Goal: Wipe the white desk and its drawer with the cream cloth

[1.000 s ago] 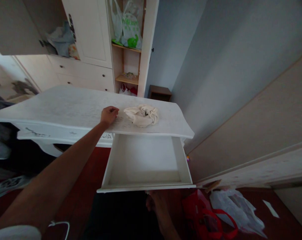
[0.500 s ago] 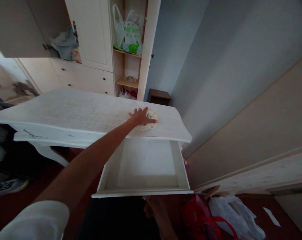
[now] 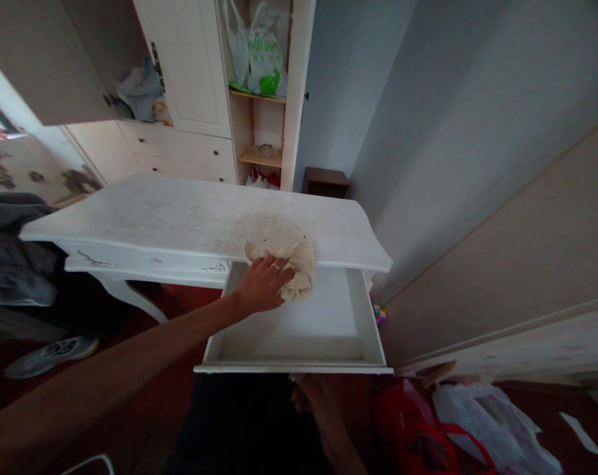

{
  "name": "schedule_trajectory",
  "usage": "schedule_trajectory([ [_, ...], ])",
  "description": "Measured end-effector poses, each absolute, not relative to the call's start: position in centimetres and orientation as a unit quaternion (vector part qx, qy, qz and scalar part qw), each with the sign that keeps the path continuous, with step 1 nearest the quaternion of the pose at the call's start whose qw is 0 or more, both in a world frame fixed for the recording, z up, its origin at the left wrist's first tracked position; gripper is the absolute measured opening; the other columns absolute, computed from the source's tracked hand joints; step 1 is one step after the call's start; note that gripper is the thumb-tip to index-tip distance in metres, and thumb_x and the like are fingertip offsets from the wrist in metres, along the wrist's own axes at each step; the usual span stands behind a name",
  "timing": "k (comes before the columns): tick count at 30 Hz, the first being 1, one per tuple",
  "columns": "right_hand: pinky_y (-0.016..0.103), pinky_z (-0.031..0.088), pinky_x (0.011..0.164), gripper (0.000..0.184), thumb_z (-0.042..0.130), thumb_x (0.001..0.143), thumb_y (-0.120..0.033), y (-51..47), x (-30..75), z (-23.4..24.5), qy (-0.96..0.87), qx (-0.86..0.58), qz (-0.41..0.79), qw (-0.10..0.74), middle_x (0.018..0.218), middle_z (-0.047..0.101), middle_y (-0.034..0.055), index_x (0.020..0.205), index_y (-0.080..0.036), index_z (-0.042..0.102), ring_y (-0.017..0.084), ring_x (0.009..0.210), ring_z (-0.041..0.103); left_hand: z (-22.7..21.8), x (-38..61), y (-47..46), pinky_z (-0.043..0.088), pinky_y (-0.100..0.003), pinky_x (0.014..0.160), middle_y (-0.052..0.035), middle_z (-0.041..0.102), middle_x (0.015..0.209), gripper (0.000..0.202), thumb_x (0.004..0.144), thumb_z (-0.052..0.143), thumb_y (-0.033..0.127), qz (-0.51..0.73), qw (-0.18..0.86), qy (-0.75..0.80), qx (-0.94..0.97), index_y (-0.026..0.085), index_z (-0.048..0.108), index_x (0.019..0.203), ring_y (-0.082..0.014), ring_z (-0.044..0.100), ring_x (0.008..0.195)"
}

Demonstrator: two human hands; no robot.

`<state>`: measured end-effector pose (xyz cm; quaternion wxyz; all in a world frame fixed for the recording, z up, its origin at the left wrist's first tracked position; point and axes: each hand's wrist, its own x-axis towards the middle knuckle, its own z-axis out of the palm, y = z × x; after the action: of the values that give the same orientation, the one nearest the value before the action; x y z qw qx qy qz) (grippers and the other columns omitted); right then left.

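A cream cloth (image 3: 303, 267) hangs over the front edge of a white desk (image 3: 180, 211), bunched under my left hand (image 3: 265, 284). The fingers of that hand are closed on it, a ring on one of them. Below it an open drawer (image 3: 299, 340) juts out from the desk, its inside bare. My right hand (image 3: 306, 394) is low at the drawer's front panel, fingers curled by a small pale bit that looks like the drawer handle; the panel partly hides the grip. Dark smudges and a few specks mark the desktop behind the cloth.
Behind the desk stands a white wardrobe (image 3: 190, 66) with plastic bags (image 3: 266, 63) on a shelf. A wall rises close on the right. On the floor lie a red bag (image 3: 402, 422), a white plastic bag (image 3: 492, 422) and a shoe (image 3: 51, 356). Grey clothing (image 3: 16, 251) is at left.
My left hand has drawn the cloth back toward me, from the middle of the desktop to its front edge above the drawer. My right hand stays at the drawer front.
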<state>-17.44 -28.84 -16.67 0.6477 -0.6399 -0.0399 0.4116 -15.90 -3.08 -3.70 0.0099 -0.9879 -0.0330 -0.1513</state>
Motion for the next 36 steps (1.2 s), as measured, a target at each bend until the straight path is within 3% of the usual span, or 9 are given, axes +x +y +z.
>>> schedule_trajectory([
  [3, 0.024, 0.04, 0.054, 0.053, 0.073, 0.067, -0.069, -28.9, -17.4, -17.0, -0.051, -0.653, 0.401, 0.641, 0.063, 0.064, 0.0013, 0.074, -0.017, 0.069, 0.012, 0.055, 0.053, -5.9, -18.8, -2.4, 0.044, -0.052, 0.091, -0.0161, 0.065, 0.12, 0.043, 0.071, 0.064, 0.021, -0.09, 0.026, -0.015, -0.996, 0.027, 0.07, 0.114, -0.0369, 0.057, 0.112],
  [7, 0.025, 0.039, 0.053, 0.051, 0.065, 0.075, -0.069, -28.6, -17.8, -16.7, -0.092, -0.7, 0.362, 0.609, 0.056, 0.061, 0.0009, 0.068, -0.018, 0.066, 0.012, 0.052, 0.053, -7.0, -18.1, -0.9, 0.045, -0.051, 0.09, -0.019, 0.066, 0.119, 0.044, 0.072, 0.06, 0.017, -0.082, 0.055, -0.141, -0.985, 0.022, 0.07, 0.115, -0.0385, 0.059, 0.113],
  [12, 0.026, 0.038, 0.048, 0.046, 0.064, 0.075, -0.065, -27.9, -18.5, -15.9, -0.089, -0.69, 0.353, 0.625, 0.052, 0.059, 0.0001, 0.07, -0.019, 0.066, 0.013, 0.047, 0.052, -7.9, -13.7, -0.1, 0.049, -0.049, 0.082, -0.0232, 0.071, 0.107, 0.036, 0.082, 0.053, 0.028, -0.054, -0.051, -0.346, -0.935, 0.014, 0.073, 0.108, -0.0405, 0.066, 0.102],
  [14, 0.026, 0.037, 0.048, 0.046, 0.06, 0.078, -0.063, -27.6, -18.8, -15.9, -0.099, -0.695, 0.345, 0.623, 0.05, 0.057, 0.0002, 0.065, -0.019, 0.063, 0.013, 0.046, 0.051, -8.6, -12.4, 0.0, 0.047, -0.05, 0.087, -0.0225, 0.071, 0.109, 0.035, 0.084, 0.053, 0.031, -0.1, -0.1, -0.404, -0.904, 0.013, 0.074, 0.106, -0.041, 0.065, 0.107],
  [19, 0.025, 0.034, 0.047, 0.045, 0.054, 0.08, -0.06, -27.1, -19.1, -15.9, -0.098, -0.694, 0.337, 0.629, 0.049, 0.054, -0.0007, 0.06, -0.02, 0.058, 0.012, 0.045, 0.048, -10.2, -10.6, -0.2, 0.041, -0.053, 0.095, -0.0213, 0.06, 0.135, 0.047, 0.087, 0.052, 0.034, -0.234, -0.17, -0.47, -0.834, 0.012, 0.063, 0.127, -0.0386, 0.055, 0.124],
  [23, 0.025, 0.037, 0.049, 0.044, 0.051, 0.082, -0.057, -27.2, -18.9, -15.5, -0.099, -0.713, 0.335, 0.608, 0.05, 0.055, 0.0002, 0.06, -0.019, 0.058, 0.012, 0.047, 0.05, -10.6, -8.7, -2.4, 0.036, -0.053, 0.101, -0.023, 0.064, 0.126, 0.038, 0.085, 0.057, 0.027, -0.296, -0.203, -0.534, -0.766, 0.006, 0.066, 0.115, -0.0352, 0.053, 0.123],
  [27, 0.024, 0.037, 0.05, 0.04, 0.049, 0.082, -0.054, -27.4, -18.7, -15.1, -0.104, -0.718, 0.341, 0.598, 0.052, 0.057, 0.0002, 0.066, -0.019, 0.06, 0.012, 0.049, 0.052, -10.6, -4.8, -6.8, 0.04, -0.047, 0.1, -0.0198, 0.068, 0.117, 0.027, 0.086, 0.058, 0.028, -0.293, -0.285, -0.537, -0.738, 0.01, 0.067, 0.105, -0.0305, 0.058, 0.115],
  [30, 0.024, 0.038, 0.049, 0.036, 0.05, 0.082, -0.052, -27.5, -18.7, -15.0, -0.093, -0.707, 0.347, 0.608, 0.054, 0.057, -0.0003, 0.071, -0.019, 0.061, 0.013, 0.049, 0.052, -10.7, -1.1, -10.9, 0.046, -0.043, 0.091, -0.0195, 0.07, 0.11, 0.034, 0.089, 0.055, 0.037, -0.278, -0.314, -0.544, -0.727, 0.01, 0.066, 0.107, -0.0298, 0.064, 0.104],
  [36, 0.024, 0.037, 0.05, 0.034, 0.054, 0.084, -0.049, -27.6, -18.7, -15.4, -0.089, -0.658, 0.36, 0.655, 0.052, 0.055, -0.001, 0.07, -0.019, 0.061, 0.012, 0.048, 0.049, -10.7, 3.9, -17.2, 0.041, -0.041, 0.102, -0.0157, 0.069, 0.119, 0.035, 0.086, 0.058, 0.032, -0.286, -0.327, -0.472, -0.767, 0.014, 0.066, 0.115, -0.0296, 0.061, 0.115],
])
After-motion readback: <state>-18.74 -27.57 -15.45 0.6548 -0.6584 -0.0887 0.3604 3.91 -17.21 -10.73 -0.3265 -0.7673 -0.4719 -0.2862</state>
